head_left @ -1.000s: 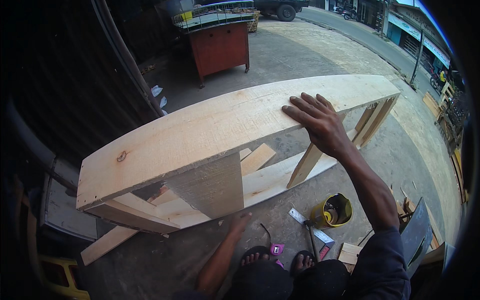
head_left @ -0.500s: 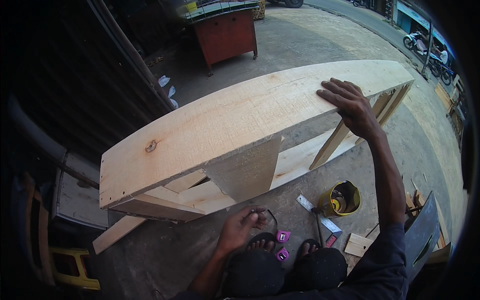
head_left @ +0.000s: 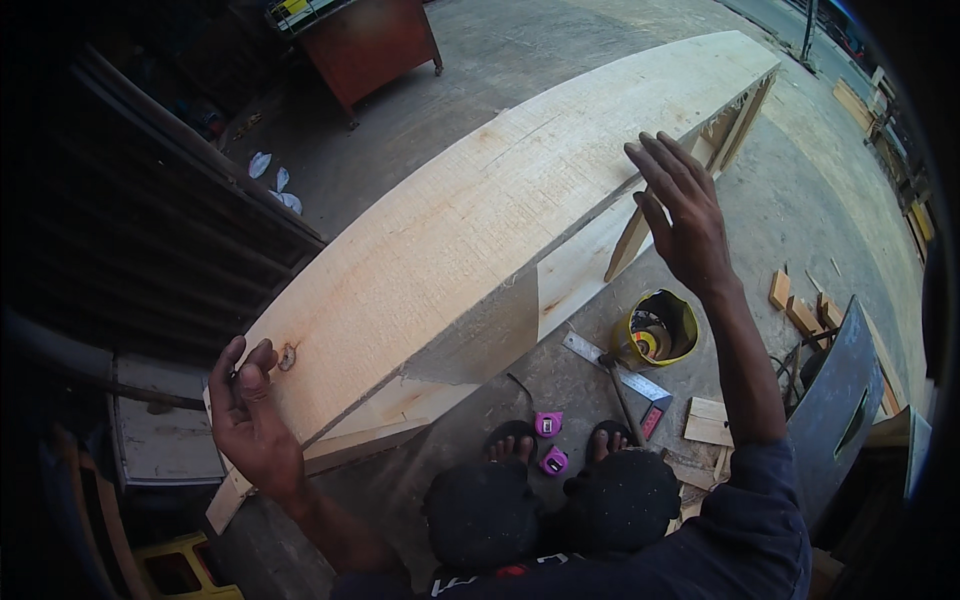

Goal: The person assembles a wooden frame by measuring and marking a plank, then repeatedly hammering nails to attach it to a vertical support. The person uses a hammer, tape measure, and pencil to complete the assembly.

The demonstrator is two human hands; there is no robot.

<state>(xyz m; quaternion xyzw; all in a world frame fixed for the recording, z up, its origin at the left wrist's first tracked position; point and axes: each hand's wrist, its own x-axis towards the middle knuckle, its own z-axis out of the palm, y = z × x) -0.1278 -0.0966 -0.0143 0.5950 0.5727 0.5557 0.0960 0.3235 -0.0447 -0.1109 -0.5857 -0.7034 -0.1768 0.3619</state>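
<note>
A large frame of pale planks lies on its side in front of me. Its long top board (head_left: 470, 220) runs from near left to far right, with a dark knot near the left end. My left hand (head_left: 258, 430) is at that near left end, fingers bent and apart; whether something small lies in it I cannot make out. Over the right front edge of the board is my right hand (head_left: 685, 220), open, fingers extended, holding nothing. Under the board, a panel (head_left: 480, 335) and slats (head_left: 628, 245) show.
By my feet lie two pink tape measures (head_left: 548, 424) and a try square (head_left: 620, 370). A yellow bucket (head_left: 655, 330) stands beside a dark rod-like handle (head_left: 625, 400). Wood offcuts (head_left: 708, 422) and a grey sheet (head_left: 835, 410) are at right. A red cart (head_left: 370, 50) stands behind.
My left hand has moved from above my feet to the board's left end. My right hand has gone from resting flat on the board to raised fingers at its edge. The view has shifted.
</note>
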